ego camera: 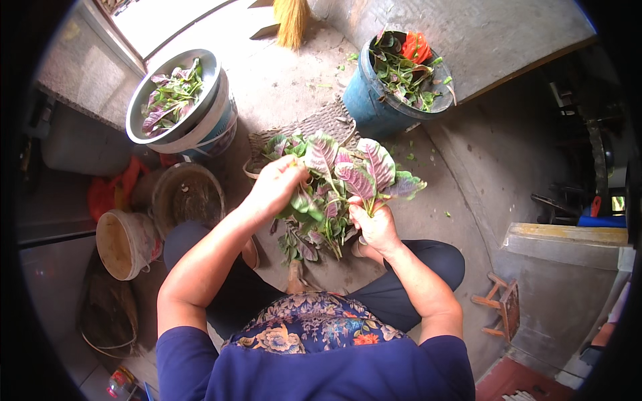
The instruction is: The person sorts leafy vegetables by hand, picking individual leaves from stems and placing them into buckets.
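Note:
My right hand [376, 225] is closed around the stems of a bunch of red-and-green amaranth leaves [357, 180], which fan out above the fist. To its left, my left hand [282, 183] has its fingers pinched together at leaves of the greens; what exactly lies between the fingertips is hidden. Below and between the hands, a pile of amaranth greens [321, 240] lies on a woven basket [326, 123] and spills over its near side. A metal bowl [213, 62] with leafy stems rests on a bucket at the upper left.
A blue bucket [358, 100] at the upper right holds leaves and a red plastic bag [416, 47]. At left stand a white bucket [138, 245] and a round tub [188, 195]. A small wooden stool [509, 308] lies at right. A straw broom [291, 22] is at the top.

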Demonstrator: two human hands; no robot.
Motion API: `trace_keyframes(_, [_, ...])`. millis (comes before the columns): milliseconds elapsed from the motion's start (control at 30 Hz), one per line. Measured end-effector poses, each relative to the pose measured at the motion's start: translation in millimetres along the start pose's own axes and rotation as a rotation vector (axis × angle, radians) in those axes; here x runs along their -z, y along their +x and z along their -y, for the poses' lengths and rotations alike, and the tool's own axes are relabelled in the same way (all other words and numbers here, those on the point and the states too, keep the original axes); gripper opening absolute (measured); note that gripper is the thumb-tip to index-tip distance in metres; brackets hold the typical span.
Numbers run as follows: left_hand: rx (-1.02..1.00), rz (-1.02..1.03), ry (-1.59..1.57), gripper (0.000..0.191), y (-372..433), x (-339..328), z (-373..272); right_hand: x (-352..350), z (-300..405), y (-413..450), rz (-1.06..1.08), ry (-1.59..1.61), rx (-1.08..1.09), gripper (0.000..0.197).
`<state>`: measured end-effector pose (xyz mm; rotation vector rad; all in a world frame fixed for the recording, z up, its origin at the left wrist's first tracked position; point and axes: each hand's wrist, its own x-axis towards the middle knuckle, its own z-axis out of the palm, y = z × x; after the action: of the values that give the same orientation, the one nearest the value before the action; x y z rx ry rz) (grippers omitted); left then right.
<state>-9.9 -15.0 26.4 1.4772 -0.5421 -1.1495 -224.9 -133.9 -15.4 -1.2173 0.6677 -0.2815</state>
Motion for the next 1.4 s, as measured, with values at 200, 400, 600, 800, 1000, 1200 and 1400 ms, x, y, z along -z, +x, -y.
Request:
trace_keyframes(200, [-0.166, 0.221, 0.135, 0.016, -22.6, -35.5, 18.6, -22.0, 12.5, 4.2, -0.144, -0.54, 0.315, 0.026])
trace_keyframes(400, [-0.169, 0.143, 0.224, 0.019, -15.4, -44.8, 27.7, -23.9, 16.8, 6.2, -0.085, -0.833, 0.695, 0.033])
trace_keyframes(600, [-0.261, 0.082, -0.264, 0.013, -9.8, -43.0, 33.5, -15.5, 4.0, 12.7, 0.041, -0.762, 0.684, 0.021])
trace_keyframes(800, [-0.254, 0.031, -0.122, 0.023, -8.8, -40.8, 45.5, -17.3, 10.2, 10.4, -0.006, -0.171, 0.024, 0.033])
trace_keyframes(1000, [-0.222, -0.035, -0.159, 0.029, -17.2, -44.3, 20.0, -12.1, 26.6, 7.2, 0.069, 0.045, -0.001, 0.022])
trace_keyframes(1200, [0.055, 0.037, -0.455, 0.025, -24.2, -38.7, 13.1, -5.0, 30.8, 0.7, -0.047, 0.161, 0.084, 0.013])
trace_keyframes(1400, [-0.069, 0.124, -0.271, 0.025, -24.0, -39.1, 15.1, 6.9, 16.1, -5.1, -0.023, -0.095, 0.245, 0.013])
